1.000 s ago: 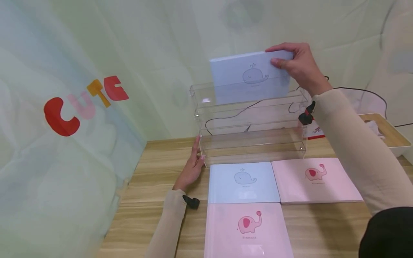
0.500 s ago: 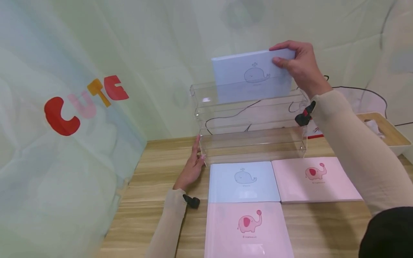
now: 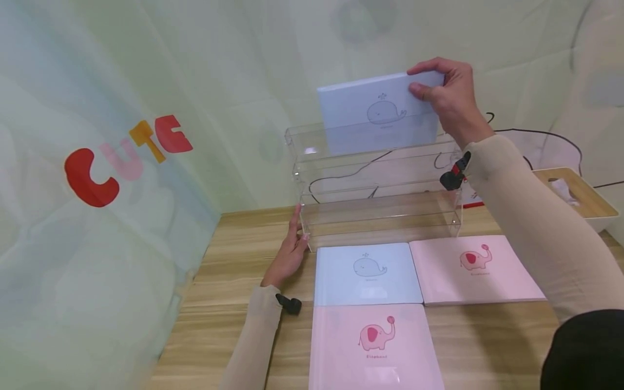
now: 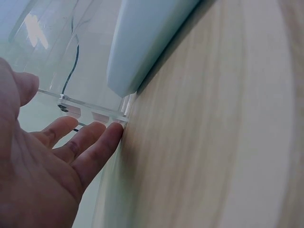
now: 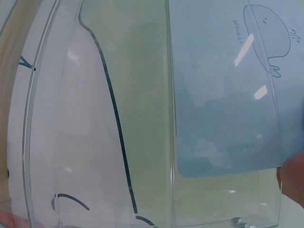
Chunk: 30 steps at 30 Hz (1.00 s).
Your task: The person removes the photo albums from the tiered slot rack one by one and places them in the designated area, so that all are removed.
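Note:
Pinched at its upper right corner between thumb and fingers, a light blue whale book (image 3: 351,108) is held by my right hand (image 3: 453,97). Its lower part sits behind the front panel of the top tier of a clear acrylic rack (image 3: 375,206). The right wrist view shows the blue cover (image 5: 223,118) through the clear panel, with only part of the hand (image 5: 292,180) at the edge. My left hand (image 3: 287,254) touches the rack's lower left side. In the left wrist view its straight fingertips (image 4: 114,133) rest against the side panel's edge.
Before the rack lie another blue whale book (image 3: 341,276) and two pink elephant books, one at the front (image 3: 336,346) and one at the right (image 3: 439,271). A wooden-topped white box (image 3: 585,200) stands at the right. Black cables (image 3: 541,131) run behind the rack.
The right hand and its whale book have stayed at the top tier, shifting only slightly. The left hand keeps its place on the rack's side. The head view has moved a little.

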{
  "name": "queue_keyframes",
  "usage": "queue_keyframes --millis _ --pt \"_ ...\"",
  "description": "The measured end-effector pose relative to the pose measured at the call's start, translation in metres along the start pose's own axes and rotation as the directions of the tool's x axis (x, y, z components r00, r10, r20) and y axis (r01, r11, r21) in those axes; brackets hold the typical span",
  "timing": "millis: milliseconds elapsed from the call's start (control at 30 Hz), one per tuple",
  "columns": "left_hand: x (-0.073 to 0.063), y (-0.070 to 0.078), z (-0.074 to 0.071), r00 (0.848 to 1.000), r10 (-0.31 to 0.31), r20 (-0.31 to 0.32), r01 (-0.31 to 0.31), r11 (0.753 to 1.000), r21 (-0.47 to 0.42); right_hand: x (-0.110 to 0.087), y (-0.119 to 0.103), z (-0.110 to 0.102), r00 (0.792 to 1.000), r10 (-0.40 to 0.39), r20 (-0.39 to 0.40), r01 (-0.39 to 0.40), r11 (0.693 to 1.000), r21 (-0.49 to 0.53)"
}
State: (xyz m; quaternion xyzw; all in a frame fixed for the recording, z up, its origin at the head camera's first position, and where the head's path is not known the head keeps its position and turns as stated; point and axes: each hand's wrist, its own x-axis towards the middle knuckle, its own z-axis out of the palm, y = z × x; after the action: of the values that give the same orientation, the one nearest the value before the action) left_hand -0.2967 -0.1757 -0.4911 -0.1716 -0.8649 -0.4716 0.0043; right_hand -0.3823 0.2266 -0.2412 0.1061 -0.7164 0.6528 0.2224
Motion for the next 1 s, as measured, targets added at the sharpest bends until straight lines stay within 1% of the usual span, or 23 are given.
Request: queue_keyframes --millis 200,400,667,1000 --pt "0.000 -0.002 0.000 1.000 0.007 0.001 -0.007 1.000 0.003 0.000 -0.002 -0.001 1.000 0.009 -0.003 -0.009 1.000 0.016" --pt "-0.001 -0.002 0.000 1.000 0.009 0.002 -0.009 1.000 0.003 0.001 -0.009 -0.002 1.000 0.013 -0.015 -0.013 0.999 0.033" --pt "0.001 -0.002 0.000 1.000 0.018 0.002 -0.018 1.000 0.015 0.004 -0.021 -0.005 0.999 -0.030 -0.030 0.031 0.999 0.024" --pt "0.000 -0.001 0.001 1.000 0.008 0.008 -0.009 1.000 0.011 0.006 -0.039 -0.009 0.998 -0.050 -0.050 0.052 0.998 0.037"
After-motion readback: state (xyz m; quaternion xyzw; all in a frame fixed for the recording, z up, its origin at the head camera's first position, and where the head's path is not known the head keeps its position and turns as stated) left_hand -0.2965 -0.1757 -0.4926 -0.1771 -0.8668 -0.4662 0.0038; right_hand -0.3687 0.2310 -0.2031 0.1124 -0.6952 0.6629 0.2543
